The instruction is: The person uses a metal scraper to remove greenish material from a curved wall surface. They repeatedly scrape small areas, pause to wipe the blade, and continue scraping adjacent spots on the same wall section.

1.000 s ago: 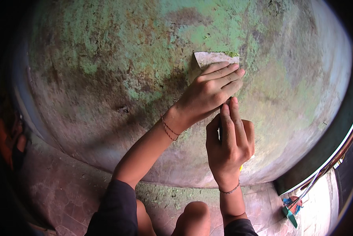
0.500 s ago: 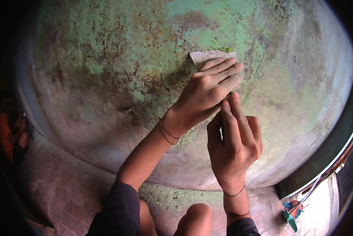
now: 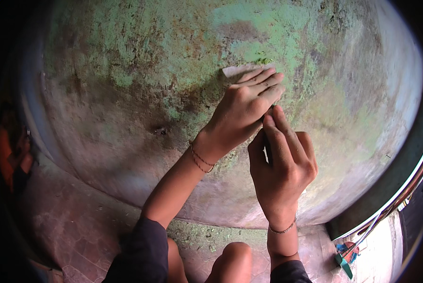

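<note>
A scraper with a flat, pale grey blade (image 3: pixel 235 70) lies against the curved, peeling green wall (image 3: pixel 126 80). Small green flakes (image 3: pixel 262 61) gather along the blade's upper edge. Over the blade, my left hand (image 3: pixel 250 101) lies flat with its fingers stretched out, pressing on it and covering most of it. Just below, my right hand (image 3: pixel 284 160) is closed, its fingers wrapped round what looks like the scraper's dark handle, which is mostly hidden. Both hands nearly touch where the handle meets the blade.
Green scrapings (image 3: pixel 207 236) are strewn on the tiled floor (image 3: pixel 79 231) at the wall's foot, by my knees. A green dustpan (image 3: pixel 344 265) lies at the lower right beside a blue and red thing. Another person in orange (image 3: pixel 5 153) is at the far left.
Both hands and the scraper have slid a little left across the wall. The blade now looks narrower, and the flakes at its edge have shifted left with it. The view has turned slightly.
</note>
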### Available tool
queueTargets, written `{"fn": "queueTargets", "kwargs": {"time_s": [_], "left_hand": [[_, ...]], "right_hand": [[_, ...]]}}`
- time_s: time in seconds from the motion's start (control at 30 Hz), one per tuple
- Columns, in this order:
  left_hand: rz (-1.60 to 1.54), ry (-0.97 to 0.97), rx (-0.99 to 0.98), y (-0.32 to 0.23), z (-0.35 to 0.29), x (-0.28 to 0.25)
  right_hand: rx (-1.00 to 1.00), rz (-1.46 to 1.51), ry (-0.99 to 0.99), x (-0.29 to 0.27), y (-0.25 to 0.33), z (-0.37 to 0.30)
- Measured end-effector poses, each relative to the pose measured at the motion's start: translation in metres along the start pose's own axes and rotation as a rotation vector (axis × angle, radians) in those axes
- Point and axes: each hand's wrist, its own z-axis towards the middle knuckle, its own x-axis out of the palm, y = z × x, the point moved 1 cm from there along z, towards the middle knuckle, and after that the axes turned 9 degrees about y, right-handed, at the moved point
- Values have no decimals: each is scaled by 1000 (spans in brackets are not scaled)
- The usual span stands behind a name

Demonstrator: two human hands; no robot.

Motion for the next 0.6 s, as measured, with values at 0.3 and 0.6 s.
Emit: {"fn": "queueTargets", "kwargs": {"time_s": [0.3,0.6], "left_hand": [[-44,-14,-11,-4,-8,-8],[-10,-20,-18,-7,-21,-4]], "right_hand": [[7,-19,33,-4,14,-1],[-19,-14,18,3,12,-12]]}}
